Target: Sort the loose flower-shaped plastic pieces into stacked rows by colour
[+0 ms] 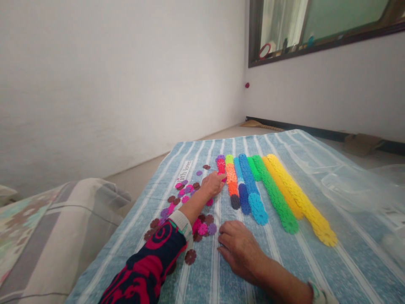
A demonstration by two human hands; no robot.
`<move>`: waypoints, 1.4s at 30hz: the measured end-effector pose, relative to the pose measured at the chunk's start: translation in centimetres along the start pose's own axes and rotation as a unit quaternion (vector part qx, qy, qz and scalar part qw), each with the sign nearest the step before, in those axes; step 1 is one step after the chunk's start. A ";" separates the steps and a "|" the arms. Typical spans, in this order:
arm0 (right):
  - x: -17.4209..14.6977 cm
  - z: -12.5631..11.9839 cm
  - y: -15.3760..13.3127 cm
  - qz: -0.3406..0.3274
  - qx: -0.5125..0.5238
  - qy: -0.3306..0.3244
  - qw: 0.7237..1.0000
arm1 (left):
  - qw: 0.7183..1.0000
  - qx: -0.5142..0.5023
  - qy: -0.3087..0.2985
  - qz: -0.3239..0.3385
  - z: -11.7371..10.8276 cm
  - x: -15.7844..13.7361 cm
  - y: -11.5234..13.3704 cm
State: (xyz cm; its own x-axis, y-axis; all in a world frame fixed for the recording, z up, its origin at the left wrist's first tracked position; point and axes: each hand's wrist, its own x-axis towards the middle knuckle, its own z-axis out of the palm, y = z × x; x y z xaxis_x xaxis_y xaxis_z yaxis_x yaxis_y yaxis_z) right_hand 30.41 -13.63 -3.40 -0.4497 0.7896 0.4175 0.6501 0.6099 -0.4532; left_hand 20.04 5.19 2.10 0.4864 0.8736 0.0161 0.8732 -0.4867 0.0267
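Observation:
My left hand (213, 183) reaches across the striped cloth to the near end of a short row of red discs (221, 165). Its fingers are closed on a pink flower-shaped plastic disc (224, 179), partly covered by the fingertips. Nearer to me, my right hand (240, 249) rests on the cloth, fingers loosely bent, thumb a little apart, nothing visible in it. Loose pink, purple and brown discs (202, 229) lie scattered around my left forearm. Right of my left hand run overlapping rows: orange discs (232, 173), blue discs (249, 177), green discs (275, 196) and yellow discs (297, 194).
Blue-and-white striped cloth (272, 276) covers the table. Clear plastic bags or packaging (348, 185) lie along its right side. A fabric-covered seat or bed (72, 236) stands at the left. Behind are a white wall (126, 76), a broom (257, 124) and a cardboard piece (362, 143).

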 end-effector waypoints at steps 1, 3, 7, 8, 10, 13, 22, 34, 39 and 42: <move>0.0 0.0 0.0 -0.001 -0.002 -0.001 1.000 | 1.000 0.001 -0.001 0.001 0.1 0.1 0.0; 0.0 0.0 0.0 -0.001 -0.005 -0.002 1.000 | 1.000 0.003 0.001 0.003 0.2 0.2 -0.1; 0.0 0.2 0.2 -0.003 -0.006 -0.004 1.000 | 1.000 -0.013 0.010 0.006 0.4 0.2 -0.5; 0.0 0.2 0.2 -0.003 -0.006 -0.003 1.000 | 1.000 -0.022 0.015 0.005 0.5 0.3 -0.6; 0.0 0.3 0.2 -0.003 -0.005 -0.002 1.000 | 0.998 -0.048 0.030 0.002 0.7 0.4 -1.0; 0.0 0.3 0.2 -0.003 -0.004 0.002 1.000 | 0.993 -0.099 0.060 0.003 1.1 0.5 -1.4; 0.0 0.0 0.0 -0.001 -0.003 -0.004 1.000 | 0.981 -0.166 0.101 -0.019 1.8 0.6 -1.4; 0.0 0.0 0.0 0.002 -0.002 -0.008 1.000 | 0.984 -0.126 0.117 -0.043 1.8 -0.2 -0.4; -0.1 0.2 0.1 -0.004 0.000 0.000 1.000 | 0.983 -0.135 0.112 -0.054 1.8 -0.2 -0.8; -0.1 0.1 0.1 -0.003 0.004 -0.001 1.000 | 0.982 -0.137 0.117 -0.062 1.4 -0.8 -2.0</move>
State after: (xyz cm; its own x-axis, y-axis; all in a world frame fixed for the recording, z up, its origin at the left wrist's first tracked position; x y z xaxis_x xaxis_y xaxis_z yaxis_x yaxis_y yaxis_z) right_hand 30.40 -13.62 -3.54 -0.4553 0.7858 0.4186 0.6426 0.6155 -0.4564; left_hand 17.98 5.48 0.59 0.3292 0.9174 0.2237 0.8679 -0.3873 0.3110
